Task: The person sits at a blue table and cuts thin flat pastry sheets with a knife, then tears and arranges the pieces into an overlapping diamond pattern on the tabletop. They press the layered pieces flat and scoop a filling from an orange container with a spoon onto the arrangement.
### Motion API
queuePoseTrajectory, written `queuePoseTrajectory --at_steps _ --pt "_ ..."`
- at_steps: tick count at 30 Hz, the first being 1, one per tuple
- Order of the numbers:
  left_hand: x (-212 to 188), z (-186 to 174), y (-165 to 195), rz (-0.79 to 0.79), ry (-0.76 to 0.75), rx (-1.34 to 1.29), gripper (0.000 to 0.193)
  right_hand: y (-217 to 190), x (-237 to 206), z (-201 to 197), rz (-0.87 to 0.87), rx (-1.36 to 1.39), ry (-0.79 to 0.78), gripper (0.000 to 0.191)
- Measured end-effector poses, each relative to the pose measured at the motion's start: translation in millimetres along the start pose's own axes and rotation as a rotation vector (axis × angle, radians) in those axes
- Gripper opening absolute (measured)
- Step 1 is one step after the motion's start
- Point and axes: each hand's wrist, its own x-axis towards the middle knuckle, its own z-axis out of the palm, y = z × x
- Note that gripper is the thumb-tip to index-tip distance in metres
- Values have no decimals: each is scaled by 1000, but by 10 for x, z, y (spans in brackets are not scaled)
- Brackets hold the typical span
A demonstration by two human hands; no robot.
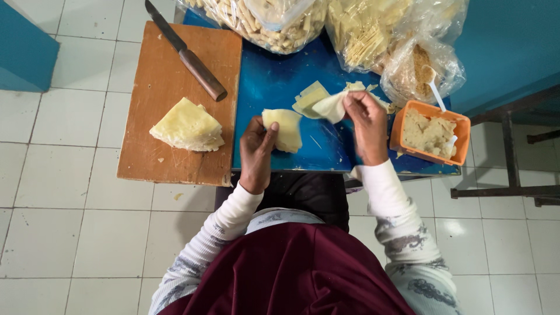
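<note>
Left hand (257,153): grip closed on a folded pale wrapper sheet (283,129), thumb pressed on its face, held just above the blue counter (265,87).
Right hand (366,125): fingers pinched on a second, limp wrapper (331,107), lifting it off a small stack of wrappers (309,98) that lies on the counter.
Between the hands: the two sheets sit near each other but apart; bare blue surface shows under them.
Right of the right hand: an orange tub (431,133) of crumbly pale filling at the counter's edge, a white spoon (436,94) leaning in it.
Far side: clear bags (326,23) of pale strips and sticks crowd the back of the counter, just behind the stack.
Left: a wooden cutting board (169,70) overhangs the counter, carrying a thicker pile of triangular sheets (188,125) and a knife (186,53) with a brown handle.
Below: white tiled floor (70,233); dark metal frame (513,169) at right.
</note>
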Motion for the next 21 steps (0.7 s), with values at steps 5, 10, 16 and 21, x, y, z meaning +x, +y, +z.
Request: queuePoseTrajectory --at_steps 5,10,16,21 --pt "-9 0 24 21 34 -60 20 -7 158 196 -594 -782 -24 2" --pt "-18 -25 26 16 40 -70 20 -49 -87 291 -722 -952 -193 16" --pt "-30 -11 43 -7 33 -90 21 -190 -209 293 -700 -1033 -253 30" --pt "-17 19 77 -8 26 -105 23 -229 -253 300 -682 -1017 -287 43"
